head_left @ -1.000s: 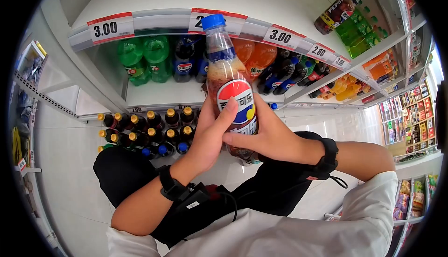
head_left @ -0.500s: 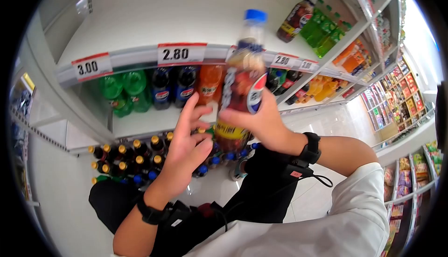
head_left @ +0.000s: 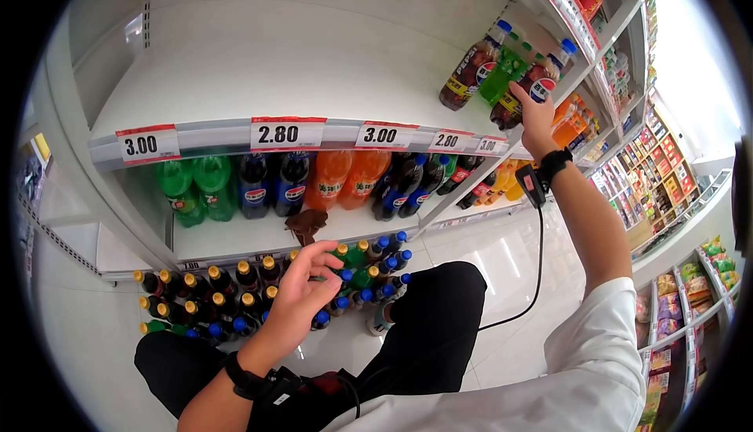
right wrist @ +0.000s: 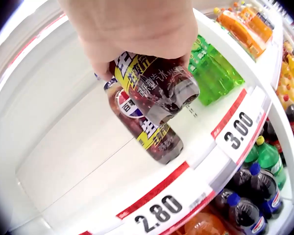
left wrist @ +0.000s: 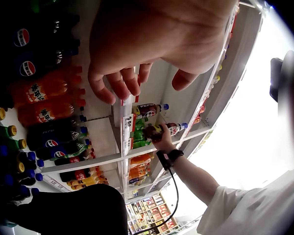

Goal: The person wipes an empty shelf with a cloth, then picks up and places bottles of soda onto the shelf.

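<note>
My right hand (head_left: pixel 536 122) grips a Pepsi bottle (head_left: pixel 541 87) with a blue cap, holding it over the right end of the upper shelf (head_left: pixel 314 63). In the right wrist view the held bottle (right wrist: pixel 157 90) is tilted and overlaps a second Pepsi bottle (right wrist: pixel 164 147) standing on that shelf. Green soda bottles (right wrist: pixel 213 73) stand beside them. My left hand (head_left: pixel 298 298) hovers with nothing in it, fingers loosely bent, above bottles on the floor. In the left wrist view the left hand (left wrist: pixel 157 39) shows its palm and relaxed fingers.
Below, the lower shelf holds green bottles (head_left: pixel 212 189), Pepsi bottles, orange soda bottles (head_left: pixel 329 181) and a brown crumpled item (head_left: pixel 306 226). Many yellow- and blue-capped bottles (head_left: pixel 223 283) crowd the floor before my knees. Price tags (head_left: pixel 287 134) line the shelf edge. A cable (head_left: pixel 540 259) hangs from my right wrist.
Both hands held the Pepsi bottle in front of me; the left let go. My right hand then carried it right and up to the shelf end, while the left stayed low.
</note>
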Demonstrator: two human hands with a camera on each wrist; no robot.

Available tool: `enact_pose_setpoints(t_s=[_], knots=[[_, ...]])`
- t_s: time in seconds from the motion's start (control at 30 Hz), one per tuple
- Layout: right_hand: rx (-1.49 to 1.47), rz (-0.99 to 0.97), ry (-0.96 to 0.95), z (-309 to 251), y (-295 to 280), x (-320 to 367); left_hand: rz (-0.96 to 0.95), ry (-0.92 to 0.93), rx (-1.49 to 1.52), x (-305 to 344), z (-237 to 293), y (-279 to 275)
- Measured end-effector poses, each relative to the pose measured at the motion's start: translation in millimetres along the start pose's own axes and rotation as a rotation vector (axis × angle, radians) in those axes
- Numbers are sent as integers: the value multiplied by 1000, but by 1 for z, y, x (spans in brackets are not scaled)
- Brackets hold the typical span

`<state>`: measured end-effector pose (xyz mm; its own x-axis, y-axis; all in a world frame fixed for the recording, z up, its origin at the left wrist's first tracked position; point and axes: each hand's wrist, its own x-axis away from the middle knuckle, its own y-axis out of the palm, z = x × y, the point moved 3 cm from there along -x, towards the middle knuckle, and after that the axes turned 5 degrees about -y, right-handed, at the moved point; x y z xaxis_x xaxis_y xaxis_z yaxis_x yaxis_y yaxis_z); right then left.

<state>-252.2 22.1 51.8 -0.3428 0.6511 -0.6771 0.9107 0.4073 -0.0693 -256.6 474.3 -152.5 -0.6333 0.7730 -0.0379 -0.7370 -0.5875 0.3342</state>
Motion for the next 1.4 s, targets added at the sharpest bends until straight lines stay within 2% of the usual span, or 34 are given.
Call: enact_pose_setpoints(t_s=[0.07, 0.2, 0.37, 0.57, 0.83, 1.1, 1.3, 1.4], knots=[[195, -8, -56, 6, -1, -12, 3, -6, -12, -3, -5, -1], [369, -32, -53, 19, 6, -25, 39, -22, -11, -9, -12, -3], [389, -48, 22, 40, 18, -29, 70, -30, 28, -16, -17, -8], [442, -23, 28, 61, 24, -35, 76, -29, 65, -21, -19, -10], [387, -26, 91, 80, 31, -42, 81, -48, 71, -28, -22, -11], [356, -56, 88, 88, 33, -48, 47, -97, 102, -32, -23, -10], [445, -83, 109, 89, 30, -53, 42, -98, 108, -32, -20, -6], [349, -161, 105, 75, 33, -47, 57, -77, 63, -32, -22, -5]])
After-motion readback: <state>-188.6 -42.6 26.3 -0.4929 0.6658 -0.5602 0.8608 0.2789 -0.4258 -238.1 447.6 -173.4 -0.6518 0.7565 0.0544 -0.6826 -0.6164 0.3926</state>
